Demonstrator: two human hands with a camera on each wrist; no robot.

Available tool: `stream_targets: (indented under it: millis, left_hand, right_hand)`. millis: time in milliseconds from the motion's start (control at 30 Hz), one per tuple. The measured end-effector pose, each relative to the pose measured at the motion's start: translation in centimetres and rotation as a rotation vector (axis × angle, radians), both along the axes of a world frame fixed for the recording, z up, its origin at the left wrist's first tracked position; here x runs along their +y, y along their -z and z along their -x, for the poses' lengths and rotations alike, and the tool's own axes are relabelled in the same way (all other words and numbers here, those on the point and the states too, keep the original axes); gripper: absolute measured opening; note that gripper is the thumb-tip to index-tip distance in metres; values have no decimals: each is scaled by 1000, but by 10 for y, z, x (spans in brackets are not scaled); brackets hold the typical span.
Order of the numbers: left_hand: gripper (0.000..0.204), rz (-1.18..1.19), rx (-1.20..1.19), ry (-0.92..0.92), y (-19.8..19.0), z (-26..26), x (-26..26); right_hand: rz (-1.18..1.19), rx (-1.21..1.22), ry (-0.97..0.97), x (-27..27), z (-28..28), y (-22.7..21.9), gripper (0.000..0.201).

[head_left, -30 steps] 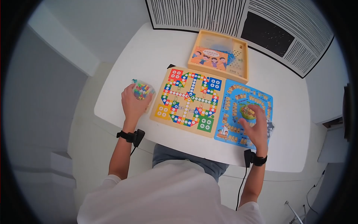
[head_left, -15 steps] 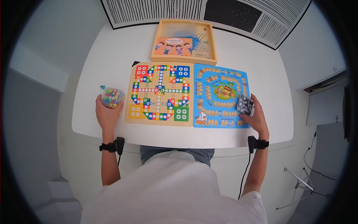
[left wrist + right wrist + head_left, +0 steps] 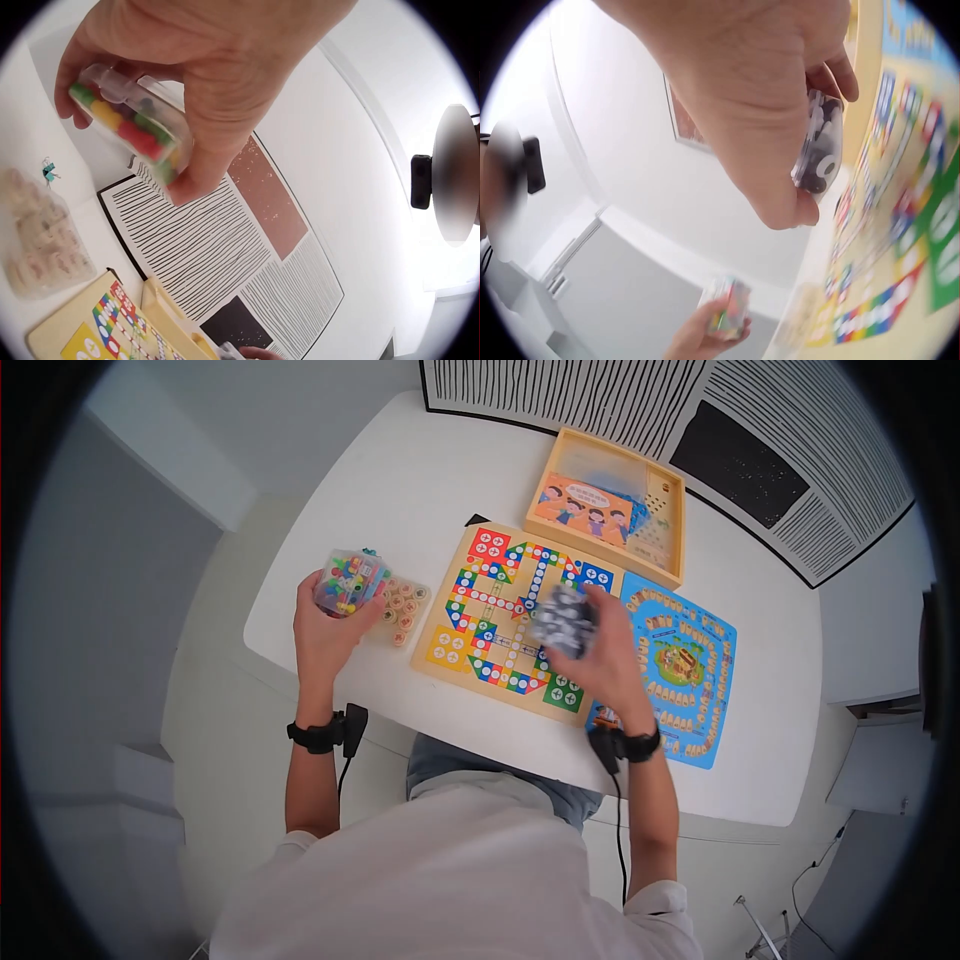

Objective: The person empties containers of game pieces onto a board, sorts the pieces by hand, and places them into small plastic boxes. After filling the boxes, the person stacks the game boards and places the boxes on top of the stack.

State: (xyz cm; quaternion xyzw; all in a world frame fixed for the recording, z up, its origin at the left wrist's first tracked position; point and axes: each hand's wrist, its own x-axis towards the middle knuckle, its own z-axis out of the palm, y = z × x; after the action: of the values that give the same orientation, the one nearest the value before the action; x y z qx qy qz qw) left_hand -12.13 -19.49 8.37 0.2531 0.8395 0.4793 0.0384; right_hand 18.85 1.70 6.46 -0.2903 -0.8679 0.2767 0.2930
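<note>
My left hand (image 3: 328, 635) grips a clear box of colourful pieces (image 3: 350, 582), raised above the table's left part; the left wrist view shows thumb and fingers round the box (image 3: 131, 120). In my right hand (image 3: 612, 660) is a clear box of black and white pieces (image 3: 565, 622), held over the multicoloured game board (image 3: 455, 645). The right wrist view shows that box (image 3: 821, 146) pinched between thumb and fingers. A clear case of round wooden pieces (image 3: 402, 610) lies between my left hand and the board.
A blue game board (image 3: 722, 650) lies to the right of the multicoloured one. Behind them stands a wooden tray (image 3: 676, 540) with an orange booklet (image 3: 583, 510) inside. A black-and-white striped panel (image 3: 620, 405) borders the table's back edge. A small teal item (image 3: 49, 174) sits near the case.
My right hand has lifted the box of black and white pieces and carried it left, off the blue board. My left hand has raised its box, uncovering the case of round pieces. The head view has turned.
</note>
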Motion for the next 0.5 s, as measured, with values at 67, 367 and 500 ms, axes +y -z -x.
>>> stream_targets:
  millis: [67,367,500]
  left_hand:
    - [100,-45,-113,-3,-28,-10,0]
    - [95,28,41,4,0,2,-9]
    - [95,132,89,-15,12,-2,1]
  right_hand:
    - [13,94,-144,-24,76,7,93]
    - [1,49,-210,-75,202,50,95]
    - [43,63,-118,-62,171,41,94]
